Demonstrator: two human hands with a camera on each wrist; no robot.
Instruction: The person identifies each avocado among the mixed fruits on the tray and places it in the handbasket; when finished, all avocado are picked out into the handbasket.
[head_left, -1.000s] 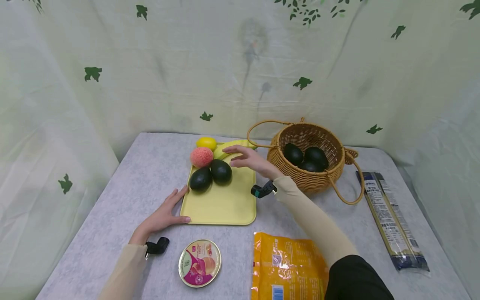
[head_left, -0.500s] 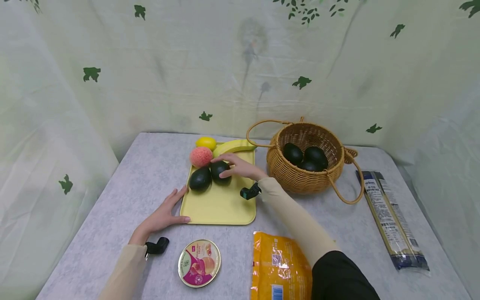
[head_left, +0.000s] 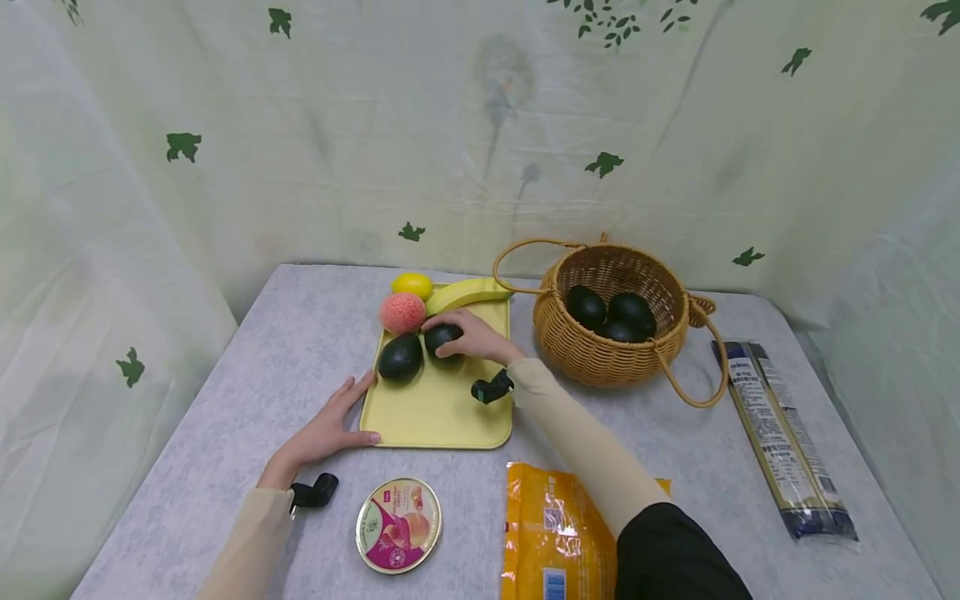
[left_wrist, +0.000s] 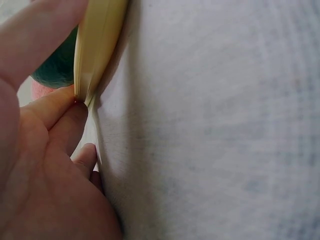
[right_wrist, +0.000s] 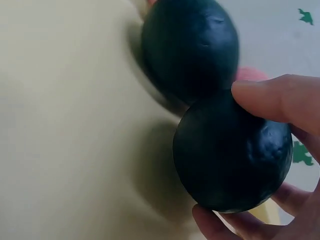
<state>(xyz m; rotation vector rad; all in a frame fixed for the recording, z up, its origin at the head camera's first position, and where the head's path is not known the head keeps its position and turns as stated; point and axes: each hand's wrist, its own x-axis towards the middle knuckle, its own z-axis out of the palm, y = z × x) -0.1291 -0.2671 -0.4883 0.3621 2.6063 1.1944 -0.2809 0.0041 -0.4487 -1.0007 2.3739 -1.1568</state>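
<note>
My right hand (head_left: 477,336) grips a dark green avocado (right_wrist: 225,155) over the yellow tray (head_left: 450,421), thumb on one side and fingers curled round the other. A second avocado (head_left: 400,358) lies on the tray just left of it. My left hand (head_left: 321,430) rests against the tray's left edge, fingers extended along the side and thumb at the near corner. In the left wrist view its fingertips (left_wrist: 75,125) touch the tray's rim. Behind the avocados sit a pink-red round fruit (head_left: 402,313), a lemon (head_left: 412,286) and a banana (head_left: 468,292).
A wicker basket (head_left: 570,354) with several dark avocados inside stands at the back right, its handles spread outward. To its right lies a long printed packet (head_left: 787,442). Nearer me are a round tin (head_left: 399,526) and an orange bag (head_left: 558,533), partly under the right arm.
My right hand has moved left and down from near the banana to the right-hand avocado on the tray and closed round it. The left hand has stayed at the tray's edge.
</note>
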